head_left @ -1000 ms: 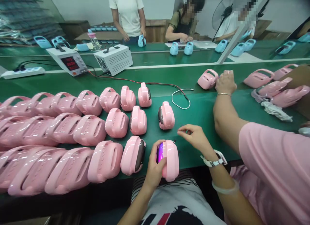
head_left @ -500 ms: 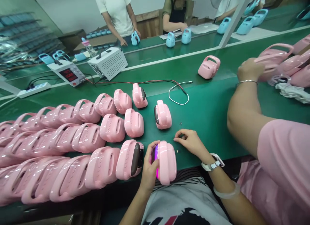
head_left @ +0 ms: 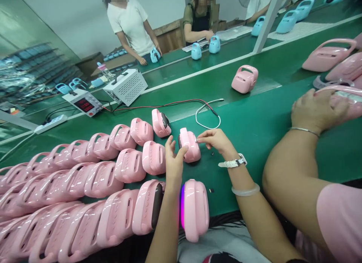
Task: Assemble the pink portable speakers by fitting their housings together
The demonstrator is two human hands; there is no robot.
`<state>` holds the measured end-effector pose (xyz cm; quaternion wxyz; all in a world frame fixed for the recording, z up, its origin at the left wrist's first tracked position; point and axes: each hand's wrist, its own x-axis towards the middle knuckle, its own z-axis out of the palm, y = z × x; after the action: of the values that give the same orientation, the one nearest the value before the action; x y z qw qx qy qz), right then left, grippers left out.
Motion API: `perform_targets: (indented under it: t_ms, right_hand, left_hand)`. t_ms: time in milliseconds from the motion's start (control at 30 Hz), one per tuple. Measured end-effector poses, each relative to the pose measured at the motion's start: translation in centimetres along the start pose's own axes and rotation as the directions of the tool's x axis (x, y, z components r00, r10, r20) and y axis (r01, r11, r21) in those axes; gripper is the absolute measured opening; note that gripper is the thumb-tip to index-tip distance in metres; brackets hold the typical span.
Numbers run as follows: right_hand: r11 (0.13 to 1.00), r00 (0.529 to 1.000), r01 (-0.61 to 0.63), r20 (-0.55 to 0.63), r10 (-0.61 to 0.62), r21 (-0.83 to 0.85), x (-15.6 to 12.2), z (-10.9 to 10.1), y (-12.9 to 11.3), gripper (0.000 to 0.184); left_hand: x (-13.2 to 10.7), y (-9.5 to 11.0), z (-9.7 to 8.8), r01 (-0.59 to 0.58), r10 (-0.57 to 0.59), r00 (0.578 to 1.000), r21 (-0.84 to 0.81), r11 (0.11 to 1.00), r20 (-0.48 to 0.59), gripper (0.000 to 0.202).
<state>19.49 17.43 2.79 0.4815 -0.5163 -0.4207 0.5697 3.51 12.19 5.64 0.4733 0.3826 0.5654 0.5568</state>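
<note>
A pink handled device (head_left: 190,145) with a dark front face stands on the green table (head_left: 249,123). My left hand (head_left: 173,160) rests against its left side, fingers stretched up and thumb on the shell. My right hand (head_left: 216,139), with a white watch on its wrist, pinches at the device's upper right edge; what the fingertips hold is too small to make out. Nearer me, at the table's front edge, another pink device (head_left: 195,209) stands alone with a glowing purple strip. Neither hand touches it.
Rows of several pink devices (head_left: 85,180) fill the left. A co-worker's hand (head_left: 316,112) in a pink sleeve holds a device at the right. A white cable loop (head_left: 207,117), a lone pink device (head_left: 244,79), a power supply (head_left: 85,103) and a white box (head_left: 127,85) lie beyond. Small dark parts (head_left: 212,153) sit by my wrist.
My left hand let go of the glowing device, which now stands at the table's edge. Both hands moved forward onto the device behind it. The co-worker's hand shifted right.
</note>
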Motion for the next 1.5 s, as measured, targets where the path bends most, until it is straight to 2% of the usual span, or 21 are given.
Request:
perform_targets:
  t_ms: [100, 200, 267, 367, 467, 600, 700, 867, 1000, 1267, 1500]
  right_hand:
    - [1.000, 1.000, -0.002, 0.030, 0.002, 0.017, -0.1, -0.1, 0.0, 0.024]
    - [0.999, 0.999, -0.003, 0.042, 0.001, 0.041, -0.5, -0.2, 0.2, 0.027]
    - [0.998, 0.999, -0.004, 0.040, 0.002, 0.061, -0.9, -0.1, 0.3, 0.027]
    - [0.995, 1.000, -0.005, 0.019, 0.003, 0.095, -1.6, 0.2, 0.7, 0.027]
    - [0.991, 1.000, -0.004, -0.017, 0.006, 0.131, -2.0, 0.4, 1.0, 0.026]
    - [0.986, 0.999, -0.013, -0.031, 0.018, 0.164, -2.3, 0.3, 1.0, 0.025]
    - [0.985, 0.999, -0.029, -0.018, 0.032, 0.170, -3.0, 0.0, 1.2, 0.023]
    - [0.982, 0.999, -0.027, -0.036, 0.034, 0.185, -4.4, -0.3, 1.6, 0.024]
    - [0.982, 0.999, -0.011, -0.035, 0.018, 0.189, -4.1, -0.4, 1.9, 0.027]
    - [0.948, 0.994, -0.093, 0.088, 0.069, 0.303, -3.4, -0.6, 2.9, 0.051]
    - [0.923, 0.988, -0.135, 0.126, 0.095, 0.361, -3.2, -0.9, 3.2, 0.048]
  left_hand:
    - [1.6, -1.1, 0.9, -0.013, 0.007, 0.995, 0.061, 0.998, 0.096, 0.053]
    - [2.3, -2.1, 0.6, -0.093, 0.083, 0.985, 0.063, 0.994, 0.154, 0.051]
    - [2.8, -2.6, 0.4, -0.111, 0.111, 0.983, -0.010, 0.994, 0.145, 0.048]
    - [3.7, -3.1, 0.4, -0.053, 0.066, 0.991, -0.109, 0.993, 0.115, 0.043]
    - [4.2, -3.1, 0.5, -0.001, 0.013, 0.993, -0.099, 0.995, 0.119, 0.035]
    - [3.8, -3.1, 0.6, 0.028, -0.016, 0.985, -0.067, 0.997, 0.170, 0.039]
    - [3.1, -3.4, 0.5, 0.037, -0.031, 0.986, -0.034, 0.999, 0.162, 0.036]
    - [2.5, -3.8, 0.9, 0.011, -0.010, 0.984, -0.005, 1.000, 0.176, 0.035]
    - [2.6, -3.6, 1.2, -0.014, 0.009, 0.977, 0.018, 1.000, 0.212, 0.036]
    - [2.9, -4.0, 1.3, -0.019, 0.015, 0.979, 0.017, 1.000, 0.202, 0.033]
    - [3.2, -4.0, 1.6, -0.014, 0.009, 0.979, 0.024, 1.000, 0.204, 0.032]
